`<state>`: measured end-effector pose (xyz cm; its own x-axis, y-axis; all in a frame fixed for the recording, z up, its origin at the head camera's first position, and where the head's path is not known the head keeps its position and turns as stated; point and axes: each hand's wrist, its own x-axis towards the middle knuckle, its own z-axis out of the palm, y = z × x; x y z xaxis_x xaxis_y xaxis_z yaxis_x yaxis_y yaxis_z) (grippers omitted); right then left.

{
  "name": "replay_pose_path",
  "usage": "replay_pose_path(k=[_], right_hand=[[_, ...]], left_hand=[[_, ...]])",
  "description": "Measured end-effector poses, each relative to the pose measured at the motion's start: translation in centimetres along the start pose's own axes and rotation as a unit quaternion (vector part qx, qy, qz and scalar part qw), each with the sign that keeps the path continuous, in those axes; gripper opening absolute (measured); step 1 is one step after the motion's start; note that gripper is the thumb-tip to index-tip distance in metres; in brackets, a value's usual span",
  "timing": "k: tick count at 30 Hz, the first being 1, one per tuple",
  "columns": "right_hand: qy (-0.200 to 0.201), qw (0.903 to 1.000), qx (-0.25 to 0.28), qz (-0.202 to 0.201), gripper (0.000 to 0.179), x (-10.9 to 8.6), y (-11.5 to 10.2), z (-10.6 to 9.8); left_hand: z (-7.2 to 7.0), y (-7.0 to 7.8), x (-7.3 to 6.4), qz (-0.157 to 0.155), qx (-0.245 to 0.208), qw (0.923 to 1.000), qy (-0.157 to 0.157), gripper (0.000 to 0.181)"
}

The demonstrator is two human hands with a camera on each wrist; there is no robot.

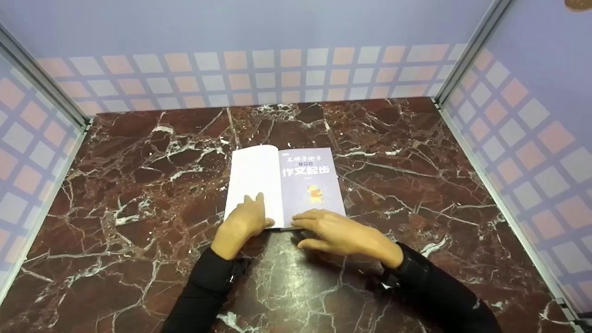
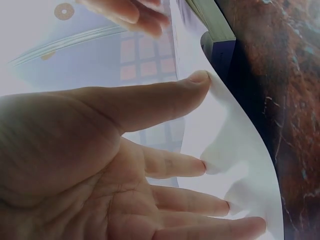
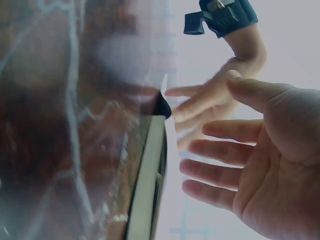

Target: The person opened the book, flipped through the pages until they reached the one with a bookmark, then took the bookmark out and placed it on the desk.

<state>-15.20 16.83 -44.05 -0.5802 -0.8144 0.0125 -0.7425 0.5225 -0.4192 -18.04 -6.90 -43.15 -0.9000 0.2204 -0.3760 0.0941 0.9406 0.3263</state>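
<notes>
An open book [image 1: 296,182] lies on the table, its left page [image 1: 254,171] blank white and its right page [image 1: 309,159] purple with white Chinese characters and a small yellow figure. My left hand [image 1: 244,219] rests on the lower part of the white page; in the left wrist view, straight fingertips [image 2: 217,207] touch the white sheet [image 2: 250,185], which bows up off the table. Over the lower edge of the purple page is my right hand [image 1: 333,231], fingers extended and slightly spread. The right wrist view shows its palm beside the thick page block [image 3: 145,185], holding nothing.
The dark red marble tabletop [image 1: 138,222] with white veins surrounds the book. Purple panels with a pink and white check band stand at the back [image 1: 277,27], left and right, joined by grey metal posts [image 1: 471,51]. Both forearms wear black sleeves [image 1: 203,286].
</notes>
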Motion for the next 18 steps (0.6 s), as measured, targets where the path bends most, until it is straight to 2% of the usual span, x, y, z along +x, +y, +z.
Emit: replay_pose_path(k=[6, 11, 14, 18], right_hand=[[0.015, 0.9992, -0.035, 0.014, 0.041, -0.7, 0.4, -1.1], [0.017, 0.9938, -0.091, 0.061, 0.02, -1.3, 1.0, -2.0], [0.017, 0.9873, -0.119, 0.104, 0.018, -1.7, 1.4, -2.4], [0.034, 0.98, -0.149, 0.128, 0.025, -2.1, 2.1, -2.6]], left_hand=[[0.0, -0.1, 0.0, 0.004, 0.0, 1.0, 0.003, 0.078], [-0.1, -0.2, 0.1, 0.014, 0.015, 0.9996, 0.017, 0.072], [-0.1, -0.3, 0.0, 0.019, 0.014, 0.9994, 0.024, 0.068], [-0.2, -0.4, 0.1, 0.022, 0.015, 0.9994, 0.023, 0.064]])
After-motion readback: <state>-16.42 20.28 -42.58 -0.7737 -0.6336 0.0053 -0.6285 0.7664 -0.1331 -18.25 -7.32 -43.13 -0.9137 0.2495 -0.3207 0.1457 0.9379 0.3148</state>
